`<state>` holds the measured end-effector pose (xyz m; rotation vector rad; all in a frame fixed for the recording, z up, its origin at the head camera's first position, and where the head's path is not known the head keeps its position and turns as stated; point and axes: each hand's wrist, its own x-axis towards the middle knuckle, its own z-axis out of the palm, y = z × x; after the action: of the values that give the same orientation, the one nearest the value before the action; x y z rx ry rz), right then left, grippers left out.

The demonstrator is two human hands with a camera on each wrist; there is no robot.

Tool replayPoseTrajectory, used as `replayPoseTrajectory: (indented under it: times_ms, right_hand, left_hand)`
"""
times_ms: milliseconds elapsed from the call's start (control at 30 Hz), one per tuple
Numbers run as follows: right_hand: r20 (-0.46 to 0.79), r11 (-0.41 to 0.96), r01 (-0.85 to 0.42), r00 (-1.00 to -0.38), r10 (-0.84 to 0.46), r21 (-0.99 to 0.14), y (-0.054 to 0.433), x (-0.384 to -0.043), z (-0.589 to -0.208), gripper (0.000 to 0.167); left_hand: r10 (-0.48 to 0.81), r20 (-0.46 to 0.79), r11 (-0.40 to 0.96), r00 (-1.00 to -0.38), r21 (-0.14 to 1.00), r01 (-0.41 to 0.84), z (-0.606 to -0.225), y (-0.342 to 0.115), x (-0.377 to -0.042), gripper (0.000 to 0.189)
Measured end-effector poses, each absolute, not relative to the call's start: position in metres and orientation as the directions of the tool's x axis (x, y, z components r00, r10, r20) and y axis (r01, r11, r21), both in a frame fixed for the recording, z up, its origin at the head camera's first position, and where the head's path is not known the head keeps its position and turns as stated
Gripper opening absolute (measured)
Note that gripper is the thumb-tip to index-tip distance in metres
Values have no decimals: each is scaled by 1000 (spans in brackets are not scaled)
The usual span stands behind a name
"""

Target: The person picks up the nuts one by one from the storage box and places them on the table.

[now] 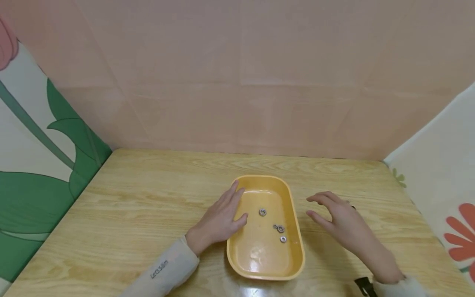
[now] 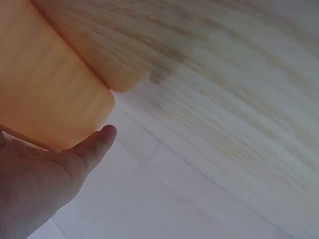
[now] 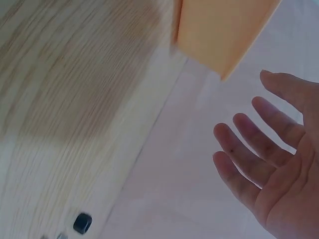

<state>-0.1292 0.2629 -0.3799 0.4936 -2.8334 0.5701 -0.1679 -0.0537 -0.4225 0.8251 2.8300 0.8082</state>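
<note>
A yellow-orange plastic tray point(image 1: 265, 264) stands on the wooden table, with several small ring-shaped metal pieces point(image 1: 283, 239) lying loose inside it. At the tray's left rim is my left hand point(image 1: 219, 218), fingers extended along the edge and thumb over the inside. In the left wrist view the same hand point(image 2: 42, 181) lies against the tray's outer wall point(image 2: 45, 84). My right hand point(image 1: 345, 225) hovers to the right of the tray, apart from it, with relaxed fingers. The right wrist view shows this hand point(image 3: 279, 154) with its palm bare and fingers spread.
A small black piece point(image 3: 82, 223) lies on the table beyond my right hand, largely hidden by it in the head view. A pinkish sheet point(image 1: 237, 82) hangs behind the table point(image 1: 148, 198), and flower-patterned panels point(image 1: 438, 181) flank both sides.
</note>
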Motion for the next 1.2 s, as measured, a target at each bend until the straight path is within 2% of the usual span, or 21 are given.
replayPoseTrajectory:
  times_ms: [267,600,833,1200]
  right_hand:
    - [330,857,-404,-895,-299,-321,249,-130,-384,30]
    - [292,838,-405,-905,-310,-366,237,-132,-390,33]
    - [340,810,-463,-874,-348,-360,228,-133,-403,37]
    - [285,808,-402,-910,-300,-431,212,-140,-420,51]
  left_hand:
    - [517,52,724,-854,505,469,-423,-53,-168,74]
    - [517,78,715,-853,509,480,-422,-53,-167,72]
    - [514,76,716,-855,511,476,-423,-53,-166,72]
    - [514,94,712,-852,507,485,-424,-52,-166,72]
